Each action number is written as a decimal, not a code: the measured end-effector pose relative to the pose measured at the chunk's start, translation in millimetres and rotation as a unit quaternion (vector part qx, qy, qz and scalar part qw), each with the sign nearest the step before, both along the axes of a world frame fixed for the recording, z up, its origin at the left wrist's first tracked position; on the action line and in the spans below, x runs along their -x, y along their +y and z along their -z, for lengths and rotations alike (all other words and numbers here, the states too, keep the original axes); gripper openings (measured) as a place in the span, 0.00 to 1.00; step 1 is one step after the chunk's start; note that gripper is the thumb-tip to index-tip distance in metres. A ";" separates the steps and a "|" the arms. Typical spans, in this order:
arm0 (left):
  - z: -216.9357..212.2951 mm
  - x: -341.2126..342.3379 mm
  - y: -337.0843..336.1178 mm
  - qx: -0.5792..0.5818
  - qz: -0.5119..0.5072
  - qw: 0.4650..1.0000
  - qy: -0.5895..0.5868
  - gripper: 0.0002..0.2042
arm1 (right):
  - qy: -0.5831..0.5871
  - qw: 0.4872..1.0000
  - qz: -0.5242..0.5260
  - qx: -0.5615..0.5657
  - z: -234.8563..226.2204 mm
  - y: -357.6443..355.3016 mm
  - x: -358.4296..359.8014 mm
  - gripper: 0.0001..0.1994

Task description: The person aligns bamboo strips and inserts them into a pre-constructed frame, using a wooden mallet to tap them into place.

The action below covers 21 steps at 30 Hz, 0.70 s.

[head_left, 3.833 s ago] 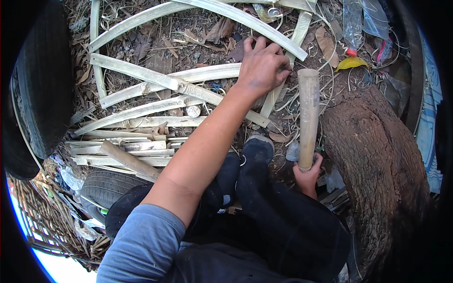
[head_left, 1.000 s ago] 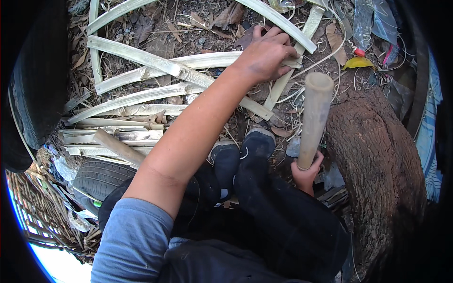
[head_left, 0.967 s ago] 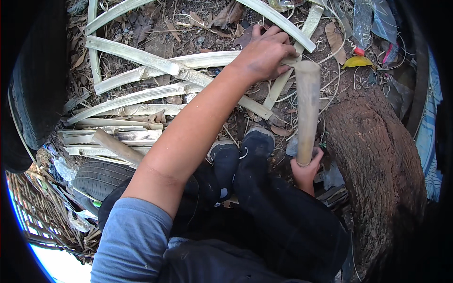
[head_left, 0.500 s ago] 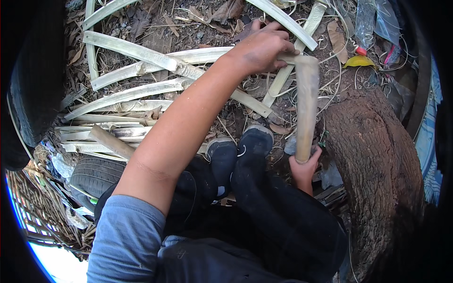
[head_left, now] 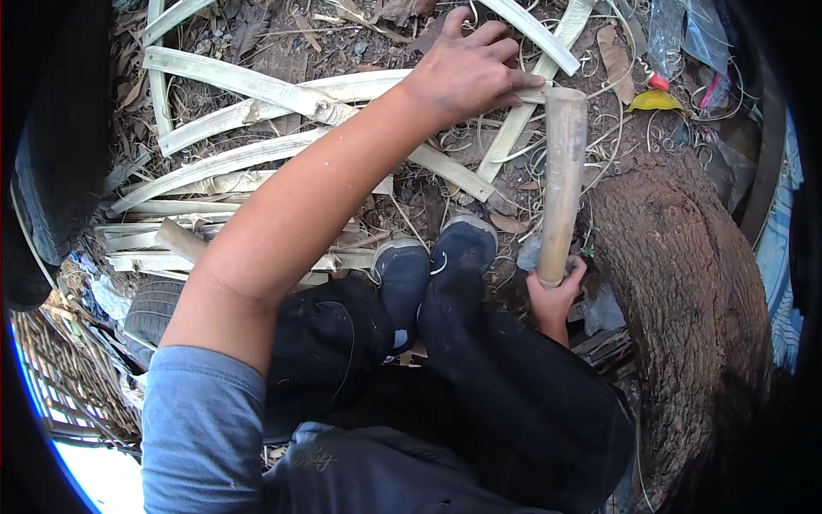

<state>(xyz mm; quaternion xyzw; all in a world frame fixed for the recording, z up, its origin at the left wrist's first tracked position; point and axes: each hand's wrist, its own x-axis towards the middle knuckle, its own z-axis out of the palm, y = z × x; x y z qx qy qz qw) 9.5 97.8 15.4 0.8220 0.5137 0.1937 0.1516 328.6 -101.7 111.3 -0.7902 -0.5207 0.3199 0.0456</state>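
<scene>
Stick (head_left: pixel 562 184) is clamped at its near end in the right hand (head_left: pixel 555 298), far end beside a strip (head_left: pixel 368 85); the left hand (head_left: pixel 471 68) spreads over that strip, its grip unclear.

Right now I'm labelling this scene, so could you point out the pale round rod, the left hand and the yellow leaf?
Pale round rod (head_left: pixel 564 184): head view, middle of its shaft.
Left hand (head_left: pixel 467 73): head view, back of the hand.
Yellow leaf (head_left: pixel 655 101): head view, middle of its blade.
</scene>
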 end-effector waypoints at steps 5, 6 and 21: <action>3.8 -2.2 -9.7 0.003 -0.010 1.000 -0.004 0.20 | -0.074 0.997 -0.032 0.010 -1.5 0.1 -0.1 0.36; 5.1 -0.5 -7.1 -0.002 -0.006 1.000 -0.006 0.20 | -0.053 0.998 -0.034 0.005 2.4 3.2 -3.2 0.35; -8.9 9.2 2.7 0.106 0.037 0.994 0.012 0.22 | -0.020 0.999 -0.035 0.027 -0.6 1.6 5.9 0.36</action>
